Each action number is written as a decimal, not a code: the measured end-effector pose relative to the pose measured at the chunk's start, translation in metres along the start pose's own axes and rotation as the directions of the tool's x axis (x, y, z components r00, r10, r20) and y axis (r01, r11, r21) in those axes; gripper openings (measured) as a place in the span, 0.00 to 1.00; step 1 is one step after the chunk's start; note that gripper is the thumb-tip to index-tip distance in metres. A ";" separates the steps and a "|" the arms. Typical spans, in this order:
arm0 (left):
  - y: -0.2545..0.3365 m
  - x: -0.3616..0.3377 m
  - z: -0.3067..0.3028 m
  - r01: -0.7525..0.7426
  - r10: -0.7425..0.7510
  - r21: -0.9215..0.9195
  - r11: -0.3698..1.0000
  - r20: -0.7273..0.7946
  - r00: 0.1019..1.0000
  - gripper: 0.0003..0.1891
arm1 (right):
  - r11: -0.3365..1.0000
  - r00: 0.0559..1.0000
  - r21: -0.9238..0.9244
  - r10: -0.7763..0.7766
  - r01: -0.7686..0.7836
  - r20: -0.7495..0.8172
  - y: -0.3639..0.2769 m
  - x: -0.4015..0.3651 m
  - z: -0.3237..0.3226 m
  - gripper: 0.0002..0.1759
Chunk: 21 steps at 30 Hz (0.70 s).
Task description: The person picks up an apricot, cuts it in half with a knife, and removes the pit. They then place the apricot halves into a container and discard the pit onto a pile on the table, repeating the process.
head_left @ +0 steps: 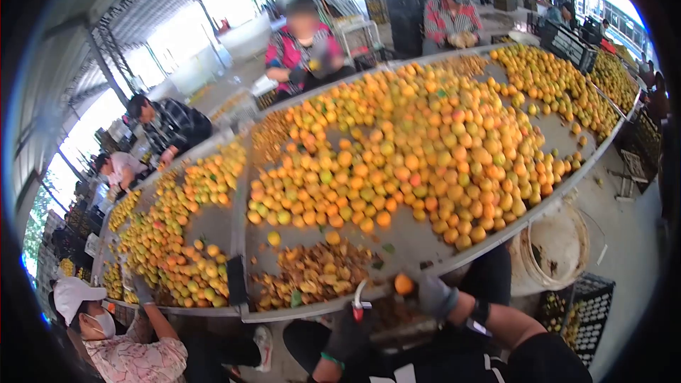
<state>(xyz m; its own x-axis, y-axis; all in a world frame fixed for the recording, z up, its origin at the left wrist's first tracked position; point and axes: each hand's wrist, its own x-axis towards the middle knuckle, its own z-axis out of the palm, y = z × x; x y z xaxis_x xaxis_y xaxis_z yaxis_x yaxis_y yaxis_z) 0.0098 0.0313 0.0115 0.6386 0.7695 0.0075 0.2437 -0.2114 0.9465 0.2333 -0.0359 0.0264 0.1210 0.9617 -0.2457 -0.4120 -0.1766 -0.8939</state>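
Observation:
My left hand [349,335], in a dark glove, is closed around a small hand tool [359,305] with a red handle and a curved, pale metal tip pointing up. My right hand [436,298], in a grey glove, has an orange apricot [403,284] at its fingertips, just beyond the table's near edge. The tool and this apricot are apart. In front of my hands lies a heap of cut apricot pieces [323,269] on the metal table [284,240]. Behind it spreads a large pile of whole apricots [425,149].
A co-worker in a white cap [78,298] sits at my left; other people work across the table. A metal divider [240,227] splits the tabletop. At my right stand a white bucket [560,241] and a black crate [592,308]. Another dark crate [567,46] rests at the far right.

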 end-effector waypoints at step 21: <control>0.062 0.002 0.018 0.192 -0.159 -0.373 0.908 0.118 0.980 0.26 | 0.802 0.991 0.598 -0.067 -0.014 0.112 -0.024 -0.037 0.006 0.24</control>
<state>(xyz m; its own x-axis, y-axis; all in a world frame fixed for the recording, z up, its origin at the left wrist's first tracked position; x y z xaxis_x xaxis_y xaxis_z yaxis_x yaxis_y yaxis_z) 0.0389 0.0089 0.0646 0.6732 0.7171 -0.1807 0.0717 0.1799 0.9811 0.2331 -0.0665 0.0588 0.0461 0.9888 -0.1420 -0.8717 -0.0296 -0.4891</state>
